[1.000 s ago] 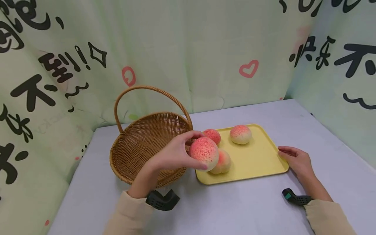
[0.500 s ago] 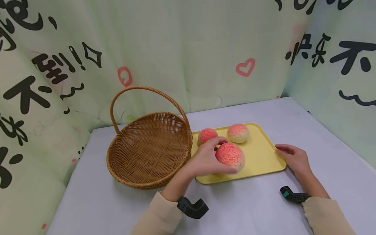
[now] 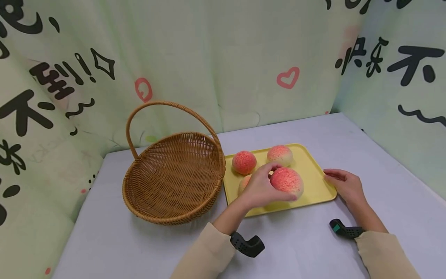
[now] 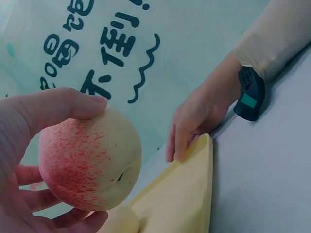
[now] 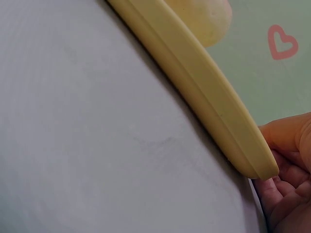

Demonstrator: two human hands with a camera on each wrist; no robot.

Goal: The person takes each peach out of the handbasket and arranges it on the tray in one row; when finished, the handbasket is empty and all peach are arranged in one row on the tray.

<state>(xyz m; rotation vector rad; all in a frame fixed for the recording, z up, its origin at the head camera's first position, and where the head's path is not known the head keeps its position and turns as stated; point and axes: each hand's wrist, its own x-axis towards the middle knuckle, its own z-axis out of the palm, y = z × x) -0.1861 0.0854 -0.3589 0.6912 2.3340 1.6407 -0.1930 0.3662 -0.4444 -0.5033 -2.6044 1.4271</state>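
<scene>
In the head view my left hand grips a red-and-cream peach over the front part of the yellow tray. The left wrist view shows the thumb over the top of this peach and fingers curled beneath it. My right hand pinches the tray's right edge; in the right wrist view its thumb and fingers are at the tray corner. Two more peaches sit at the back of the tray, a redder peach and a paler peach. Another peach is partly hidden behind my left hand.
A brown wicker basket with a tall arched handle stands just left of the tray, its inside showing no fruit. Both stand on a white-covered table. A pale green curtain with black lettering hangs behind.
My left hand has carried its peach rightward from beside the basket to over the tray. The peaches at the tray's left have come into clearer view. My right hand stays at the tray edge.
</scene>
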